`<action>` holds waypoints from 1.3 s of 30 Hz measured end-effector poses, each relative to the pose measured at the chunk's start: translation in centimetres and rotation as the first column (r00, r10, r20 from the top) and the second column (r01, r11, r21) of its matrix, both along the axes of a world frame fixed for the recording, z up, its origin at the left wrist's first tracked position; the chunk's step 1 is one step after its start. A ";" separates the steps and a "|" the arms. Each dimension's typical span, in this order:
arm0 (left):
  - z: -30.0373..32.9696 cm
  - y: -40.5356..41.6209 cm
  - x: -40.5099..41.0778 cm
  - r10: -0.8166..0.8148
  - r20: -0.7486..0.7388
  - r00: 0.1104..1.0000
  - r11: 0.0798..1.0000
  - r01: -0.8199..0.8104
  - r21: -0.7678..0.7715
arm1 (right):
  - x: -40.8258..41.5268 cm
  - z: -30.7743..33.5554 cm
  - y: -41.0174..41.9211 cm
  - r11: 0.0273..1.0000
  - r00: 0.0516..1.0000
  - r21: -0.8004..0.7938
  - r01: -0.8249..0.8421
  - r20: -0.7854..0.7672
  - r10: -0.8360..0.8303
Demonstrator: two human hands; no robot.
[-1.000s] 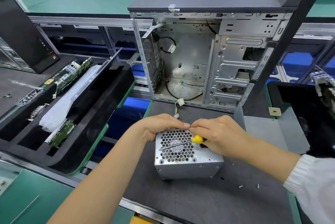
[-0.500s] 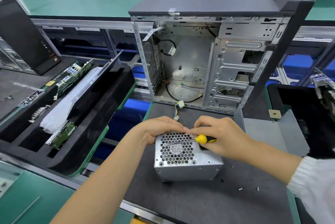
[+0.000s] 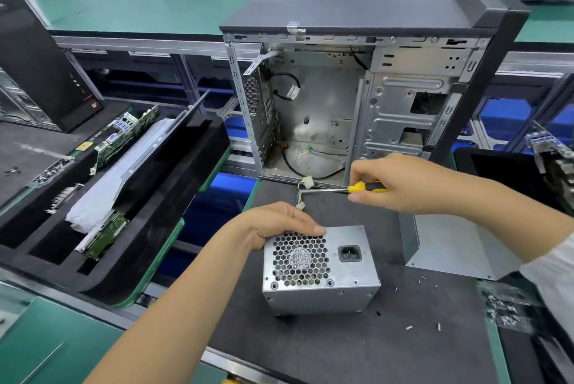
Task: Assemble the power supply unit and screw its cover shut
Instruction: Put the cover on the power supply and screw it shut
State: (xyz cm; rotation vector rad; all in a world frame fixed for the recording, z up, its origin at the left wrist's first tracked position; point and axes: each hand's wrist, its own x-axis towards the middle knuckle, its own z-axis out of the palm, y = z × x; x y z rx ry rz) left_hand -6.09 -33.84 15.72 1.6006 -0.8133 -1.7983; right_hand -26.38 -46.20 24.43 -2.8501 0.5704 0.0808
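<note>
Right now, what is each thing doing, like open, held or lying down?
Power supply unit: standing on the mat, fan grille up.
Left hand: resting on its far edge.
Right hand: gripping the screwdriver.
Screwdriver: lifted, lying level.
Computer case: upright, side open.
Loose screws: scattered on the mat.

**One head-worn wide-angle view, looking forward and down**

Looking down from head height onto a dark mat (image 3: 341,349), close over both forearms. Framing the power supply unit (image 3: 320,272) near centre, slightly toward 6 o'clock, and an open computer case (image 3: 357,98) toward 12 o'clock. Bending straight edges at the margins. Sharing nothing with a second view, being the only camera.
</note>
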 end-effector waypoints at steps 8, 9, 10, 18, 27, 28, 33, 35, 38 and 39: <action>0.1 -0.1 0.0 0.007 0.038 0.999 1.000 -0.007 0.001 | -0.8 3.7 0.3 0.964 0.983 -0.241 -0.114 -0.165 0.075; 0.1 -0.1 0.0 0.007 0.036 0.999 1.000 -0.007 0.006 | -0.8 3.9 0.4 0.960 0.980 -0.252 -0.123 -0.181 0.078; 0.2 -0.1 0.0 0.006 0.032 0.999 1.000 -0.006 0.008 | -0.7 4.0 0.6 0.957 0.979 -0.259 -0.132 -0.188 0.084; 0.2 0.0 -0.1 -0.015 0.056 0.998 0.999 0.017 -0.033 | 0.5 4.0 1.7 0.938 0.978 -0.300 -0.172 -0.164 0.127; 0.0 0.2 0.4 -0.018 -0.054 0.998 1.000 0.018 0.007 | 1.0 4.4 2.2 0.930 0.971 -0.315 -0.191 -0.198 0.132; 0.0 0.2 0.4 -0.012 -0.051 0.999 1.000 0.013 0.011 | 1.1 4.4 2.3 0.928 0.971 -0.320 -0.191 -0.202 0.130; -0.1 0.1 0.3 0.014 -0.036 0.999 1.000 -0.014 0.018 | 1.6 4.3 2.5 0.924 0.965 -0.327 -0.198 -0.231 0.125; -0.1 0.1 0.2 0.024 -0.046 0.999 1.000 -0.023 0.020 | 1.8 4.3 2.6 0.920 0.960 -0.332 -0.208 -0.248 0.128; -0.1 0.0 0.1 0.030 -0.052 0.998 0.999 -0.029 0.016 | 2.1 4.6 3.0 0.913 0.947 -0.336 -0.233 -0.290 0.135; -0.2 0.0 0.1 0.029 -0.049 0.998 1.000 -0.028 0.015 | 2.2 4.6 3.2 0.904 0.940 -0.345 -0.253 -0.311 0.144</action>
